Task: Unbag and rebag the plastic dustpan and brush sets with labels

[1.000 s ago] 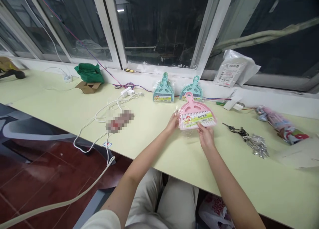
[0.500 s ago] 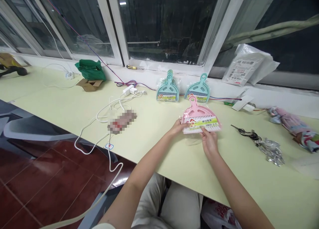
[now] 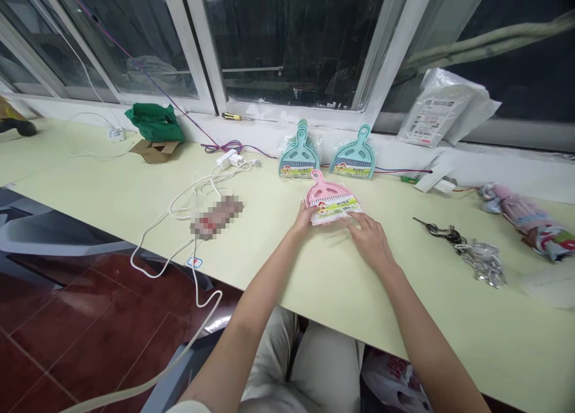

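1. my left hand (image 3: pixel 302 219) grips the pink dustpan set's (image 3: pixel 331 201) left edge, fingers closed on it.
2. my right hand (image 3: pixel 371 240) lies flat, fingers spread, at its near edge.
3. the set rests on the table (image 3: pixel 135 191), just before two teal dustpan sets (image 3: pixel 354 160).

Head view. A pink dustpan-and-brush set (image 3: pixel 330 201) in clear wrap lies flat on the pale green counter (image 3: pixel 135 191). The left hand (image 3: pixel 303 219) grips its left edge; the right hand (image 3: pixel 371 240) rests with fingers (image 3: pixel 354 220) spread at its lower right corner. Two teal dustpan sets (image 3: pixel 299 157) (image 3: pixel 354 159) lean against the window sill behind. Keys (image 3: pixel 467 248) lie to the right, a white cable (image 3: pixel 179 212) to the left.
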`<state>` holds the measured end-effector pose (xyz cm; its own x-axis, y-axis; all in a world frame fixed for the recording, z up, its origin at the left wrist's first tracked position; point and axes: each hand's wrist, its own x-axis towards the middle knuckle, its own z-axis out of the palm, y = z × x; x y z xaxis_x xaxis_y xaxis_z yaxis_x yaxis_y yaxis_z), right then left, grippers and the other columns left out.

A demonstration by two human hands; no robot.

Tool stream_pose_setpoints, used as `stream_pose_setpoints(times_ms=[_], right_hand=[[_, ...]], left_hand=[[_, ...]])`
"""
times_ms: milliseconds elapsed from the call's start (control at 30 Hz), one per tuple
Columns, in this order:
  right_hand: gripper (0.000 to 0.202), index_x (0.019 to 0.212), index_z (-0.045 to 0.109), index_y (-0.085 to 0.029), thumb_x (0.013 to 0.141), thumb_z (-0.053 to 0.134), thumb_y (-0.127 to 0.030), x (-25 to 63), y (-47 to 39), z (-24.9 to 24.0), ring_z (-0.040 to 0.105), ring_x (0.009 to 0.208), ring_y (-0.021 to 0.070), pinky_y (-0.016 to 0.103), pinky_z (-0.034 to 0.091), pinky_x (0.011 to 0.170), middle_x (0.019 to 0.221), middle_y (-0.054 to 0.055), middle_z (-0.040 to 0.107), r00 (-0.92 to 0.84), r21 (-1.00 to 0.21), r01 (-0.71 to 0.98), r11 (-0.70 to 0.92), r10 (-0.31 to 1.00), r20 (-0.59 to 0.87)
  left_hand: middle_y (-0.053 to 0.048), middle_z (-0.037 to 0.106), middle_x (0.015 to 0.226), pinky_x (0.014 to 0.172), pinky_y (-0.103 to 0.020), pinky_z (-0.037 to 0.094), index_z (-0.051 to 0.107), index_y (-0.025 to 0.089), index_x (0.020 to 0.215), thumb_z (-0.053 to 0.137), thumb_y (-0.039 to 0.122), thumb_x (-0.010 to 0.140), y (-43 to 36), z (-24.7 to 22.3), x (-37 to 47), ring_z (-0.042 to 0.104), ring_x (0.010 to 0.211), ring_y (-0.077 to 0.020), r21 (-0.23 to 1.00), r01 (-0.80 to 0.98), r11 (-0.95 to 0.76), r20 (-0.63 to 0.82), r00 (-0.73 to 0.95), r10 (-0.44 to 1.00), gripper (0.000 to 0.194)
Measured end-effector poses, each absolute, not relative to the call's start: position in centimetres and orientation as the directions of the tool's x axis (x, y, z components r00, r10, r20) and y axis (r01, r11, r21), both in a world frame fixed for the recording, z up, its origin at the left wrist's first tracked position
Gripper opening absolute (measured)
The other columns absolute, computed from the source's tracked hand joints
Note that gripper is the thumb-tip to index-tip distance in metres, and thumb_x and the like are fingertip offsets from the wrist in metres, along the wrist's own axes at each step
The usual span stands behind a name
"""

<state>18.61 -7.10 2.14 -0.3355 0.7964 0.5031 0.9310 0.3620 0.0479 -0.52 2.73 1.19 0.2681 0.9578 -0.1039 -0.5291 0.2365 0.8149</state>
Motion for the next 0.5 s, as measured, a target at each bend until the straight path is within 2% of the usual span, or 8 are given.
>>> stream_pose_setpoints(times_ms=[100,200,267,367,500], right_hand=[[0.037,0.119,0.061,-0.023,0.088,0.048,-0.008,18.8,-6.9,1.9,0.050,0.117,0.0263,0.039,0.040,0.090,0.128,0.009,0.060,-0.422,0.190,0.905,0.381,0.746,0.514],[0.021,0.098,0.065,-0.021,0.090,0.048,-0.011,19.5,-6.7,1.8,0.052,0.113,0.0248,0.038,0.038,0.089,0.119,0.008,0.064,-0.454,0.221,0.889,0.401,0.716,0.530],[0.018,0.092,0.064,-0.020,0.091,0.047,-0.013,20.0,-6.6,1.9,0.053,0.111,0.0238,0.038,0.036,0.090,0.115,0.008,0.066,-0.465,0.229,0.884,0.407,0.720,0.516],[0.020,0.094,0.063,-0.020,0.091,0.045,-0.011,20.3,-6.5,2.1,0.053,0.108,0.0231,0.039,0.032,0.094,0.111,0.010,0.066,-0.452,0.250,0.892,0.377,0.749,0.484],[0.028,0.106,0.061,-0.020,0.087,0.046,-0.006,20.6,-6.5,1.9,0.047,0.117,0.0260,0.042,0.029,0.092,0.125,0.013,0.060,-0.363,0.263,0.929,0.260,0.775,0.516]], left_hand=[[-0.015,0.067,0.114,0.069,-0.044,0.060,0.049,0.015,0.122,0.068,0.014,0.063,2.2,1.4,-0.3,0.068,0.090,-0.0291,0.818,-0.524,0.237,-0.067,0.321,0.945,0.062],[-0.014,0.068,0.111,0.064,-0.042,0.060,0.047,0.016,0.123,0.066,0.012,0.063,2.1,1.5,-0.3,0.069,0.086,-0.0286,0.818,-0.516,0.254,-0.103,0.303,0.947,0.062],[-0.014,0.068,0.111,0.061,-0.040,0.060,0.047,0.016,0.124,0.064,0.012,0.064,2.2,1.5,-0.5,0.069,0.083,-0.0278,0.820,-0.507,0.264,-0.122,0.296,0.947,0.062],[-0.016,0.068,0.112,0.059,-0.036,0.059,0.048,0.014,0.124,0.062,0.013,0.065,2.3,1.6,-0.7,0.070,0.080,-0.0270,0.827,-0.493,0.269,-0.108,0.329,0.938,0.061],[-0.016,0.069,0.111,0.058,-0.035,0.058,0.048,0.014,0.128,0.062,0.014,0.065,2.2,1.6,-0.8,0.070,0.077,-0.0265,0.837,-0.468,0.283,-0.113,0.358,0.927,0.065]])
